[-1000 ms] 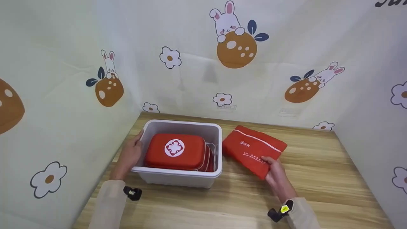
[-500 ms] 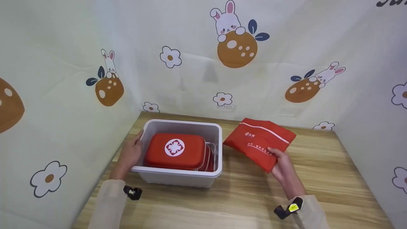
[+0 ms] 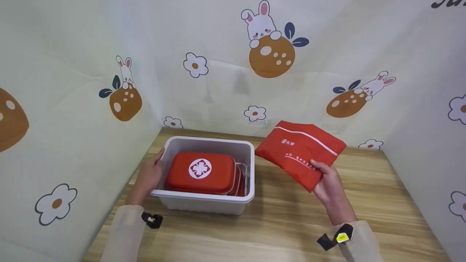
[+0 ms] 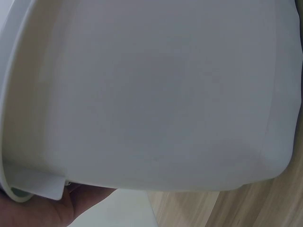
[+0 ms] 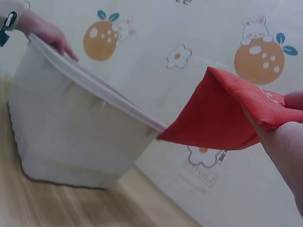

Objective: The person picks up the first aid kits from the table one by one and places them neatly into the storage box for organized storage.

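A red fabric pouch (image 3: 296, 149) with a white zip and white print is pinched at its near right corner by my right hand (image 3: 329, 182). The right wrist view shows the pouch (image 5: 208, 113) held up off the table, its far corner close to the bin's rim. My left hand (image 3: 147, 176) grips the left rim of a light grey plastic bin (image 3: 204, 206). Its fingers curl at the rim in the left wrist view, where the bin wall (image 4: 156, 94) fills most of the picture. Inside the bin lies a red first-aid case (image 3: 178, 174) with a white cross emblem.
Beside the case, at the bin's right inner side, are more red items (image 3: 241, 182), partly hidden. The bin stands on a wood-grain table (image 3: 284, 233). Pale cloth walls (image 3: 218, 91) with rabbit and flower prints enclose the back and both sides.
My right hand has lifted the pouch from the table and moved it up and slightly right. My left hand and the bin have stayed in place.
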A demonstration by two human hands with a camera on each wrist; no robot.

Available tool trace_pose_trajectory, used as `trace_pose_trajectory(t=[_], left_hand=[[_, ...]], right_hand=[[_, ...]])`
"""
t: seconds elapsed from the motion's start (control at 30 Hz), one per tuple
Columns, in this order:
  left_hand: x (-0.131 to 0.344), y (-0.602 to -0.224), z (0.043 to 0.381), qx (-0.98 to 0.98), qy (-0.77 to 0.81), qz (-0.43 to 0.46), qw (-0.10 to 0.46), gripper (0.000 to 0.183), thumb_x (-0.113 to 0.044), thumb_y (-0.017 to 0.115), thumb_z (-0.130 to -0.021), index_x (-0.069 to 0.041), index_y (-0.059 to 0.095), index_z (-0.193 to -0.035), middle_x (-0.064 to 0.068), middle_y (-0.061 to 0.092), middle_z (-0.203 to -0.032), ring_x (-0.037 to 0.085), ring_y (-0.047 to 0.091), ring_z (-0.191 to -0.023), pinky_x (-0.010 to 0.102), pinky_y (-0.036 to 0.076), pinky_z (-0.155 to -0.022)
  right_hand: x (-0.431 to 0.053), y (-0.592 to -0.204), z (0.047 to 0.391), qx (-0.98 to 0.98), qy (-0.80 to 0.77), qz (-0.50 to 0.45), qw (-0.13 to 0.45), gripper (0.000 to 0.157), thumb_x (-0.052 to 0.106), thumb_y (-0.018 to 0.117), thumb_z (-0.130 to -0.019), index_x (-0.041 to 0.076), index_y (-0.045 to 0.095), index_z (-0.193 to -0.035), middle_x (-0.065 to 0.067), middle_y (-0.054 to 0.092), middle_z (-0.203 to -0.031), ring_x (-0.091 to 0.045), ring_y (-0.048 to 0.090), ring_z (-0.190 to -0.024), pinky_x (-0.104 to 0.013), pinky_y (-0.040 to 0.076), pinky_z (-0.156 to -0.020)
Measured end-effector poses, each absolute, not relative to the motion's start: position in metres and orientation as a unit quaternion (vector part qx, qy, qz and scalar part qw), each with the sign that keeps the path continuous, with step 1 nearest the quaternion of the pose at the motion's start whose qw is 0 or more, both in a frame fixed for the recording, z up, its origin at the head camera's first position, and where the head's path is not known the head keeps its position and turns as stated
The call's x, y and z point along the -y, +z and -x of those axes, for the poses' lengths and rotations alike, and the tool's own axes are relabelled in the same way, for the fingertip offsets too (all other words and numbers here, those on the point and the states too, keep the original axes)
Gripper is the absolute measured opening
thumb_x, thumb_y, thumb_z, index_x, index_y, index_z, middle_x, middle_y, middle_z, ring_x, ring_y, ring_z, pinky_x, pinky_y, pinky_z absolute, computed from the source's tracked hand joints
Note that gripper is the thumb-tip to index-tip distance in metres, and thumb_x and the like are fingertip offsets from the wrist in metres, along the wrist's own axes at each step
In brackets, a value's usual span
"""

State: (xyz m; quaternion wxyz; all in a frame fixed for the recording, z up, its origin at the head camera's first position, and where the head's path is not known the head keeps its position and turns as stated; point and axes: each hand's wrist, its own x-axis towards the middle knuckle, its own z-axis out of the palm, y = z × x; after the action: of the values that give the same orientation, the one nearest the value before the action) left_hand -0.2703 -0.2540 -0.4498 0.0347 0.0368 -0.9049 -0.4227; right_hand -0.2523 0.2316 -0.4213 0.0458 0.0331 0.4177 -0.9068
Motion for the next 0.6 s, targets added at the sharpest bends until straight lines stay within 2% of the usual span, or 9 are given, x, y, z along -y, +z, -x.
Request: trace_pose_trajectory(t=[0.6], left_hand=[[0.257,-0.453,0.273,0.907,-0.419,-0.035,0.028,0.052,-0.016,0.026,-0.106,-0.01,0.027,-0.157,0.021,0.03,-0.161,0.038,0.028,-0.151,0.054,0.024,-0.124]], right_hand=[[-0.2,-0.393,0.244,-0.415,-0.908,0.03,0.036,0.037,0.006,0.044,-0.103,0.02,0.034,-0.136,0.003,0.055,-0.125,-0.014,0.059,-0.116,-0.032,0.058,-0.096]])
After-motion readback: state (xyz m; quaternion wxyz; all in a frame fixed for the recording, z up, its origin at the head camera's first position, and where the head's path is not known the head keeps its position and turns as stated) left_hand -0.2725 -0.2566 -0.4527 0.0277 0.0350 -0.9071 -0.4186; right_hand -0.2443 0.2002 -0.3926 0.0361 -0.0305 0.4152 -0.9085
